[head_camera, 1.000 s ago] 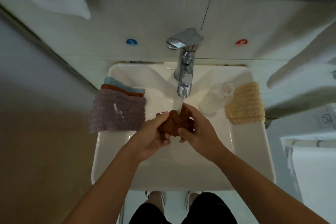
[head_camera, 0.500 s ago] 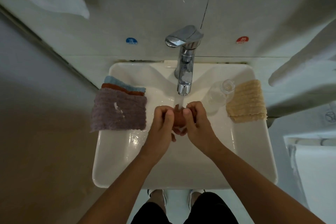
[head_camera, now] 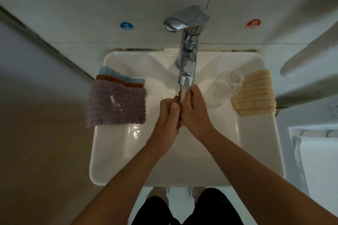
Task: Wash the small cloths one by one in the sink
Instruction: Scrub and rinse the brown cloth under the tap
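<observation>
brown cloth [head_camera: 177,98] under the tap [head_camera: 187,71], squeezed between clenched left hand [head_camera: 169,115] and right hand [head_camera: 194,109]

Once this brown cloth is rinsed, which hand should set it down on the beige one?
Probably the right hand. The beige cloth lies on the sink's right rim, on that hand's side. The left hand, also holding the brown cloth, would have to cross under the tap.

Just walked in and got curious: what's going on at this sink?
A person is washing a small brown cloth under the running tap. The left hand and right hand squeeze it between them over the sink. A stack of cloths sits on the left rim, a beige cloth on the right beside a clear glass.
</observation>
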Tool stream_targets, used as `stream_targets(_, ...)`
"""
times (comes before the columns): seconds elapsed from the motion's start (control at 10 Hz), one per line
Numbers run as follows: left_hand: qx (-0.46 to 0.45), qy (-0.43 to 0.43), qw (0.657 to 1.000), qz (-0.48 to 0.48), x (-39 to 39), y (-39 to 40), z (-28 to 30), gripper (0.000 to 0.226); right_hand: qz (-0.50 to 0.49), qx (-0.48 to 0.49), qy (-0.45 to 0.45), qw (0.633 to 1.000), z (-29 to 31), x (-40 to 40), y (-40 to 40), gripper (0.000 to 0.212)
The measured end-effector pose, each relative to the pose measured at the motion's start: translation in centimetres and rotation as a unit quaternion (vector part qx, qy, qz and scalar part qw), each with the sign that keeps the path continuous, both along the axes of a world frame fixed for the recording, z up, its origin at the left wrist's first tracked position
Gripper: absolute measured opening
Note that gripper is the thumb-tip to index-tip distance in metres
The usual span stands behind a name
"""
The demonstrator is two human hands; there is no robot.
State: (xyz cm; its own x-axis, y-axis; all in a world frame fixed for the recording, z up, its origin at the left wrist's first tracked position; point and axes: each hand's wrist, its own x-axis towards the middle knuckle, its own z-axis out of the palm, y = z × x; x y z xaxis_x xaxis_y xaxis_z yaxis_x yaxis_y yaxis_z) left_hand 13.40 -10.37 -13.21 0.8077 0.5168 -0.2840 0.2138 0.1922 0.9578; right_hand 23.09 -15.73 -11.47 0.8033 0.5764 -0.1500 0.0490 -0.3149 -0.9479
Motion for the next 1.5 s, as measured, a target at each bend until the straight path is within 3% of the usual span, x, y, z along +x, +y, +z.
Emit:
stream_targets(0.1,0.066,-0.010,0.997,0.025,0.0,0.2,0.1,0.050,-0.002,-0.054,-0.004,0.999,-0.5,-1.0,-0.4,0.028)
stream_targets(0.2,0.041,0.012,0.994,0.097,1.3,0.3,0.4,0.035,0.035,-0.045,-0.025,0.998,-0.6,-1.9,-1.0,0.031)
stream_targets(0.3,-0.047,0.041,0.987,0.146,2.6,1.0,0.3,0.020,0.075,-0.004,-0.063,0.995,-0.8,-1.8,-1.9,0.016)
stream_targets(0.4,-0.075,0.048,0.979,0.182,3.0,0.4,0.3,0.008,0.060,0.035,-0.049,0.996,-0.9,-0.9,-1.5,0.005)
stream_targets(0.5,0.035,0.036,0.993,0.109,2.2,-1.2,0.0,0.016,-0.036,0.069,-0.023,0.997,-0.6,0.4,-0.4,0.003)
stream_targets(0.6,0.116,0.081,0.983,0.115,2.1,0.7,0.1,0.024,0.039,0.046,-0.047,0.997,-1.0,-0.6,-0.7,0.012)
stream_targets(0.7,0.002,0.053,0.978,0.201,2.7,1.4,0.8,0.015,0.110,0.014,-0.058,0.992,-1.1,-1.1,-1.5,0.016)
stream_targets(0.8,0.026,0.026,0.986,0.161,2.6,-1.0,1.0,0.028,0.033,-0.010,-0.011,0.999,-0.7,0.4,-0.8,0.015)
stream_targets(0.9,0.069,0.035,0.986,0.150,2.8,0.4,0.7,0.030,0.038,0.038,0.004,0.999,-0.5,-0.5,-0.6,0.015)
stream_targets(1.0,-0.002,0.065,0.974,0.217,3.8,2.2,0.5,0.024,0.135,-0.012,-0.020,0.991,-1.0,-1.6,-1.4,0.017)
stream_targets(1.1,0.038,0.064,0.982,0.171,3.3,0.0,0.2,0.025,0.065,-0.057,0.009,0.996,-0.9,0.4,-1.0,0.014)
stream_targets(1.2,0.098,0.071,0.988,0.091,2.6,-0.3,-0.2,0.023,0.036,0.003,-0.012,0.999,-0.6,0.6,-0.7,0.014)
stream_targets(1.4,0.135,0.062,0.982,0.121,2.3,0.2,0.3,0.019,0.084,0.002,-0.017,0.996,-0.6,-0.3,-0.9,0.019)
stream_targets(1.5,0.152,0.070,0.981,0.099,2.0,-0.8,0.4,0.023,0.039,0.022,0.004,0.999,0.0,0.3,-0.5,0.016)
